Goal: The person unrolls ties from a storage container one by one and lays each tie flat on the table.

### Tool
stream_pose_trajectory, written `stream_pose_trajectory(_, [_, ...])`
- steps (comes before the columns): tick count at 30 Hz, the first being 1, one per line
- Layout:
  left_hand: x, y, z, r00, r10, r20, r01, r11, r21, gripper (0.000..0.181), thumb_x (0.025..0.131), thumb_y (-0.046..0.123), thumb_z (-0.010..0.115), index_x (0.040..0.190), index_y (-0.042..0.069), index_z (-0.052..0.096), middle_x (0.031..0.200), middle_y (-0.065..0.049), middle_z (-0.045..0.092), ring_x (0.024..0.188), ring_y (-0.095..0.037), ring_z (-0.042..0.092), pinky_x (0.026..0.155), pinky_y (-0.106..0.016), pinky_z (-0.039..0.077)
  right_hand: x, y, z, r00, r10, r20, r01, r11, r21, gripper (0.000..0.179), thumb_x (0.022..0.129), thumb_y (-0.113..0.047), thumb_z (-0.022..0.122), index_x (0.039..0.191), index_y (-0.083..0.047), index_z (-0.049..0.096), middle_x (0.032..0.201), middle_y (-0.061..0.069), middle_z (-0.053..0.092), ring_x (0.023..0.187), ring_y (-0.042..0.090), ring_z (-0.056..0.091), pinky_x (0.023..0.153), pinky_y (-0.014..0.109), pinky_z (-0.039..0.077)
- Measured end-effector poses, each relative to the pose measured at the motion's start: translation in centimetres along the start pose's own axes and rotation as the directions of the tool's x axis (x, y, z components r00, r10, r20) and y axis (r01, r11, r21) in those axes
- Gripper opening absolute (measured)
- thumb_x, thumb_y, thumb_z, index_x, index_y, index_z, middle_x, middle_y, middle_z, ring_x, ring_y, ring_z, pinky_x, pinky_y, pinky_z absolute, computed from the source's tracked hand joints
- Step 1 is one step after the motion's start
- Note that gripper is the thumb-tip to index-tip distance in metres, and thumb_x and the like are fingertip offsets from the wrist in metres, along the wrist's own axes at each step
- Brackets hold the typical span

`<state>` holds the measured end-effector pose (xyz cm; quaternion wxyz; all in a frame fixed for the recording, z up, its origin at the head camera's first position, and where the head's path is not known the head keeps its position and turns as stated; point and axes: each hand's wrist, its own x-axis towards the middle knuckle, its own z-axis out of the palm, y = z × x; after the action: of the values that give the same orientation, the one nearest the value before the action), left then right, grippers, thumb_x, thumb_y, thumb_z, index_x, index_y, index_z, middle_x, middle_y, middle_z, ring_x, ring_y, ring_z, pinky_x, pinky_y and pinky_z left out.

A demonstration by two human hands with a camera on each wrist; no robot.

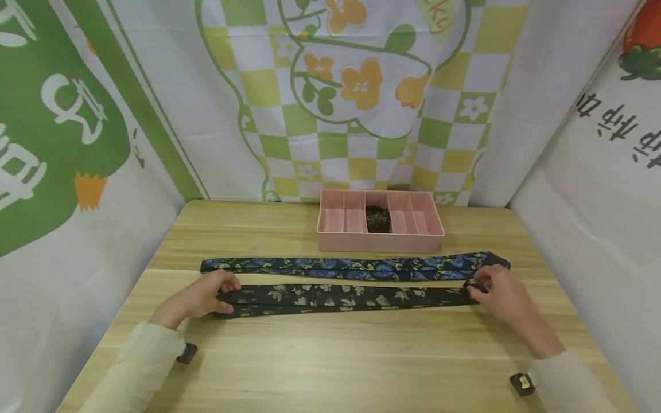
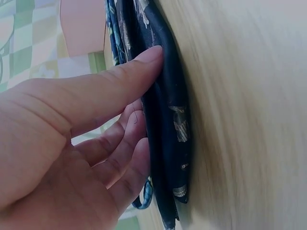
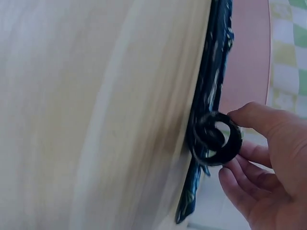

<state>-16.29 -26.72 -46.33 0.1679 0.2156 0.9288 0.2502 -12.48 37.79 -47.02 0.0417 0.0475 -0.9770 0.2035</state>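
Note:
A black necktie (image 1: 330, 297) with a pale floral print lies lengthwise across the table, folded flat. My left hand (image 1: 209, 292) holds its left end, the thumb on the cloth and the fingers at the far edge; the left wrist view shows the thumb (image 2: 151, 55) on the dark fabric. At the other end, my right hand (image 1: 503, 295) pinches the tie where it is curled into a small roll (image 3: 230, 146), with an open loop seen in the right wrist view. Just behind lies a dark blue patterned necktie (image 1: 330, 267), stretched out flat and roughly parallel.
Behind the ties stands a pink box (image 1: 379, 242) with several compartments. A dark rolled piece of cloth (image 1: 378, 219) sits in its middle compartment. Printed curtains (image 1: 361, 155) close off the back and sides of the wooden table (image 1: 330, 361).

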Motion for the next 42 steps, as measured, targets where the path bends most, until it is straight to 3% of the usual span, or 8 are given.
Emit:
stream_pose_trajectory(10, [-0.4,-0.5,-0.5,0.999,-0.031,0.007,0.031,0.999,-0.013,0.043,0.08,0.005,0.09,0.115,-0.001,0.064,0.108,-0.011,0.063,0.098,-0.023,0.056,0.088,-0.044,0.053,0.0,0.9,-1.1,0.999,0.038,0.032,-0.038,0.999,0.003,0.026,0.091,-0.014,0.078,0.106,0.007,0.071,0.102,0.026,0.07,0.091,0.038,0.071,0.08,0.055,0.06])
stream_pose_trajectory(17, [-0.3,-0.4,-0.6,0.999,-0.044,0.013,0.045,0.999,-0.015,0.044,0.08,0.004,0.09,0.115,-0.002,0.064,0.107,-0.013,0.061,0.097,-0.024,0.055,0.087,-0.042,0.052,0.2,-0.5,-0.6,0.998,-0.058,-0.021,0.057,0.998,-0.036,0.033,0.086,-0.018,0.086,0.103,0.006,0.072,0.098,0.023,0.068,0.086,0.033,0.067,0.076,0.052,0.059])
stream_pose_trajectory(20, [-0.3,-0.4,-0.6,0.999,-0.05,0.015,0.05,0.999,-0.02,0.044,0.08,0.005,0.09,0.115,-0.001,0.064,0.108,-0.012,0.061,0.098,-0.024,0.055,0.087,-0.043,0.052,0.2,-0.3,-0.3,0.999,-0.048,-0.022,0.048,0.998,-0.035,0.032,0.085,-0.015,0.086,0.105,0.007,0.072,0.101,0.025,0.068,0.088,0.035,0.068,0.078,0.053,0.06])
stream_pose_trajectory(29, [-0.6,-0.6,-0.9,0.998,-0.059,0.001,0.059,0.998,-0.022,0.044,0.079,0.002,0.09,0.115,-0.003,0.064,0.108,-0.015,0.061,0.099,-0.027,0.056,0.089,-0.047,0.052,-0.1,2.7,-1.0,0.998,0.054,-0.018,-0.054,0.998,-0.009,0.033,0.09,-0.014,0.082,0.108,0.01,0.07,0.103,0.029,0.07,0.093,0.043,0.07,0.081,0.058,0.059])
stream_pose_trajectory(42, [-0.3,-0.4,-0.9,0.998,-0.056,0.0,0.056,0.998,0.025,0.044,0.078,0.003,0.092,0.113,-0.001,0.065,0.104,-0.01,0.059,0.095,-0.022,0.054,0.086,-0.041,0.051,-0.2,6.5,-1.4,0.997,0.072,-0.035,-0.072,0.997,-0.001,0.022,0.088,-0.009,0.081,0.097,0.009,0.072,0.087,0.021,0.075,0.077,0.03,0.072,0.069,0.046,0.061])
